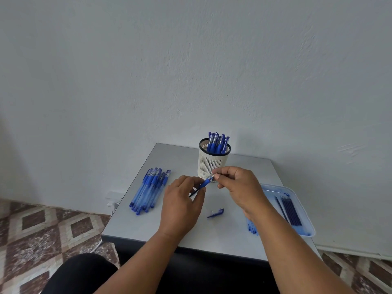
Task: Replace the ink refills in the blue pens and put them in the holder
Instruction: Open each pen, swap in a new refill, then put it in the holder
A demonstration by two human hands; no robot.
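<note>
Left hand (182, 205) gripping pen (205, 183), right hand (238, 188) pinching its tip, perhaps unscrewing, holder (212, 164) behind.

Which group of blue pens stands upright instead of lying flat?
The pens in the white holder stand upright, caps up; the pile of pens at table left lies flat.

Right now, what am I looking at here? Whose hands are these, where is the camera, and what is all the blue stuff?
No machine here: a person wears a camera on the head, looking down at their own hands. The left hand and right hand hold one blue pen between them. On the grey table lie a bunch of pens, a loose pen cap and a tray with dark refills. The white holder behind already contains several pens.
</note>
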